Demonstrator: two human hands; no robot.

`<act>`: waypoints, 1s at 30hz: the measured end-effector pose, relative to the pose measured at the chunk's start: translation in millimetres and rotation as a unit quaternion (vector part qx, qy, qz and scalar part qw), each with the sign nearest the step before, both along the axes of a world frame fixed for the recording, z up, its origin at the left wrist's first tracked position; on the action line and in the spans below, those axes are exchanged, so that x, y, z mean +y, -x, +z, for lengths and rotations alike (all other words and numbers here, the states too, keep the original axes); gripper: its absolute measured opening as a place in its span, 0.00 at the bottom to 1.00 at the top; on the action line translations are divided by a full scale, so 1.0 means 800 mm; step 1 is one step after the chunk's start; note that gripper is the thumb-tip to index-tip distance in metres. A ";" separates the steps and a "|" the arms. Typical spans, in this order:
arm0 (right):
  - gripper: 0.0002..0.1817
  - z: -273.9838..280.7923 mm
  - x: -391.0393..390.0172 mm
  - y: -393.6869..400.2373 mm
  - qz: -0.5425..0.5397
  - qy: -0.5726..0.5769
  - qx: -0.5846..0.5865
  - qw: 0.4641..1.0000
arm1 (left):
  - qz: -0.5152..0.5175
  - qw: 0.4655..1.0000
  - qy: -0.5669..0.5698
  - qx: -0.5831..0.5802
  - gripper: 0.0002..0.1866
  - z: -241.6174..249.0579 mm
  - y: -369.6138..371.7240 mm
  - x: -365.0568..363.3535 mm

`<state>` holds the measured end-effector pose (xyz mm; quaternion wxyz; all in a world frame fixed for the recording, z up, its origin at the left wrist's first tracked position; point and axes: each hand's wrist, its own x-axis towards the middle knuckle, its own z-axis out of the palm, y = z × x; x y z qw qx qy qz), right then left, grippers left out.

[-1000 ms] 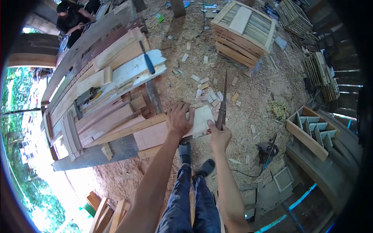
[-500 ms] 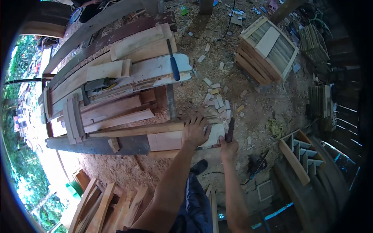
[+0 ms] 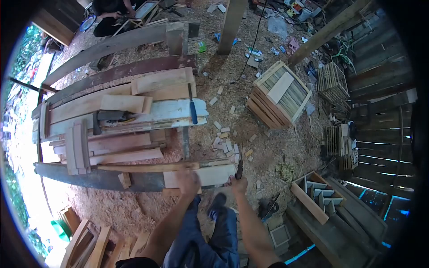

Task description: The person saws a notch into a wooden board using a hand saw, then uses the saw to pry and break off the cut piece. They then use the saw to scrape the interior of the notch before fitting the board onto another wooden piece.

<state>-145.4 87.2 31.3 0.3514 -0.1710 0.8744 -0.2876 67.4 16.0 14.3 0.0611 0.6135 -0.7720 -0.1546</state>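
A pale flat board point(image 3: 216, 175) lies on the dark plank point(image 3: 149, 177) near the front of the bench, its right end close to my right hand. My left hand point(image 3: 188, 182) is over the board's left part, smeared by motion, so its fingers cannot be made out. My right hand point(image 3: 239, 184) is closed around the dark handle of a tool point(image 3: 240, 169), which points away from me beside the board's right end. Its thin far part is hard to make out. A small wood block point(image 3: 124, 180) sits on the dark plank to the left.
A blue-handled chisel point(image 3: 193, 111) and a hammer point(image 3: 107, 117) lie on the bench boards. Wood offcuts point(image 3: 229, 145) litter the floor beyond. A slatted crate point(image 3: 279, 96) stands at the right, a divided wooden box point(image 3: 319, 192) nearer. Another person point(image 3: 109, 18) sits at the top left.
My left hand has moved left along the board, off its right part. My right hand still holds the tool at the board's right end. The view has shifted, showing more at the top.
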 end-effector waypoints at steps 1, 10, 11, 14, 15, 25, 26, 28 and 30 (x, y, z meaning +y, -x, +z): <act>0.12 0.008 -0.008 0.000 -0.027 0.006 -0.037 0.999 | 0.114 0.991 0.062 0.032 0.20 0.031 -0.020 0.001; 0.12 -0.046 0.008 0.024 0.100 -0.019 0.044 0.994 | 0.343 0.914 -0.194 0.100 0.23 0.026 -0.103 -0.019; 0.12 -0.040 0.007 0.026 0.103 -0.006 0.048 0.993 | 0.346 0.904 -0.224 0.109 0.23 0.033 -0.107 -0.020; 0.16 0.015 -0.004 0.031 0.126 -0.062 0.041 0.989 | 0.319 0.921 -0.185 0.129 0.23 0.019 -0.129 -0.012; 0.16 0.026 -0.012 0.034 0.118 -0.053 0.043 0.991 | 0.285 0.933 -0.171 0.137 0.24 0.011 -0.135 -0.017; 0.13 0.318 0.000 0.065 0.144 0.164 -0.055 0.974 | 0.251 0.406 -0.410 0.777 0.25 0.202 -0.117 -0.039; 0.13 0.329 0.006 0.061 0.158 0.155 -0.016 0.975 | 0.250 0.405 -0.410 0.778 0.25 0.201 -0.118 -0.043; 0.13 0.319 0.012 0.068 0.160 0.188 -0.016 0.969 | 0.333 0.446 -0.356 0.751 0.20 0.192 -0.122 -0.055; 0.13 0.324 0.012 0.064 0.163 0.225 -0.017 0.961 | 0.338 0.479 -0.327 0.741 0.18 0.215 -0.126 -0.061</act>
